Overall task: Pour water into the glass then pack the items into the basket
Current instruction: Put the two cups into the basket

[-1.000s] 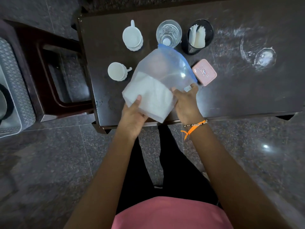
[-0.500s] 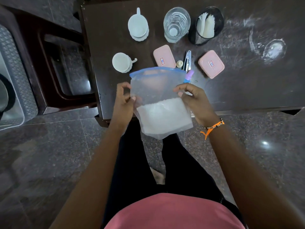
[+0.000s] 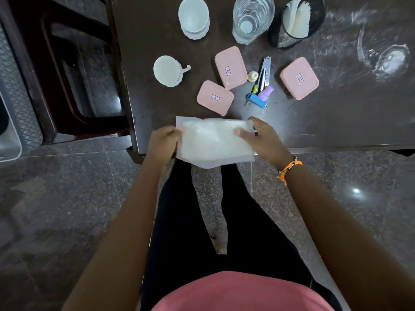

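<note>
A clear plastic zip bag (image 3: 213,142) lies flattened over the near edge of the dark table (image 3: 336,122). My left hand (image 3: 164,142) grips its left side and my right hand (image 3: 260,138) grips its right side. Beyond it lie three pink lidded boxes (image 3: 230,67) (image 3: 215,97) (image 3: 299,77) and a cluster of small items (image 3: 260,86), among them a nail clipper, a purple piece and a blue one. At the far edge stand a glass (image 3: 252,17) holding water, two white cups (image 3: 194,16) (image 3: 168,70) and a black mesh holder (image 3: 294,21) with white papers.
A dark wooden chair (image 3: 74,70) stands left of the table. A grey woven basket (image 3: 13,104) sits on the floor at the far left. A wet patch (image 3: 390,59) marks the table at right. My legs are below the table edge.
The bag, held upright and open before, has come down flat onto the table's near edge. The pink boxes and small items it hid are now in view on the table.
</note>
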`<state>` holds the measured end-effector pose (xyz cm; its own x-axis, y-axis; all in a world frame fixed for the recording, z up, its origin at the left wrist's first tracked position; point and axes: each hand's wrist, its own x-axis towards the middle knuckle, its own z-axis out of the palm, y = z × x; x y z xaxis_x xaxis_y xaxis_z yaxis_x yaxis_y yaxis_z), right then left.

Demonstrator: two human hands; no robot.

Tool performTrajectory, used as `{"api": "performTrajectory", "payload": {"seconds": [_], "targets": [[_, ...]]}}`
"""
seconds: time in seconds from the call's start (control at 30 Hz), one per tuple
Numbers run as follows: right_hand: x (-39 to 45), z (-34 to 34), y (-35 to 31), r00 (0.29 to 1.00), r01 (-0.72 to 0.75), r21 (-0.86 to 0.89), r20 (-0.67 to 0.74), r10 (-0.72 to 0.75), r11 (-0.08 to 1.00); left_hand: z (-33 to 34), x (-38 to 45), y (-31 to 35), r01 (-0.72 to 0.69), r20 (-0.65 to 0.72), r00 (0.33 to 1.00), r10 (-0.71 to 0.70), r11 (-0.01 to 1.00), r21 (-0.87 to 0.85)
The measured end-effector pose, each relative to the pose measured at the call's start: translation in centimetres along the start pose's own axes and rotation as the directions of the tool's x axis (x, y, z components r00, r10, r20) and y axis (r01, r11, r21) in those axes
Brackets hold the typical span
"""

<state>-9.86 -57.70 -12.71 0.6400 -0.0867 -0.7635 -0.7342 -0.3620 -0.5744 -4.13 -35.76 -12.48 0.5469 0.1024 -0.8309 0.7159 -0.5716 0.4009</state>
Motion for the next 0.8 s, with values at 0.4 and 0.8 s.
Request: {"api": "performTrajectory", "payload": {"seconds": [0.4, 0.8], "targets": [[5.2, 7.6, -2.8, 0.984, 0.134, -0.074, -0.111, -0.142, 0.988, 0.3, 3.3, -2.6, -0.412, -0.086, 0.850, 0.520, 0.758, 0.507], [7.7, 2.7, -3.2, 0.881, 0.098, -0.398, -0.391, -0.266, 0.912, 5.1, 6.9, -3.1, -0.406, 0.144, 0.867, 0.477, 0.507, 0.760]]}}
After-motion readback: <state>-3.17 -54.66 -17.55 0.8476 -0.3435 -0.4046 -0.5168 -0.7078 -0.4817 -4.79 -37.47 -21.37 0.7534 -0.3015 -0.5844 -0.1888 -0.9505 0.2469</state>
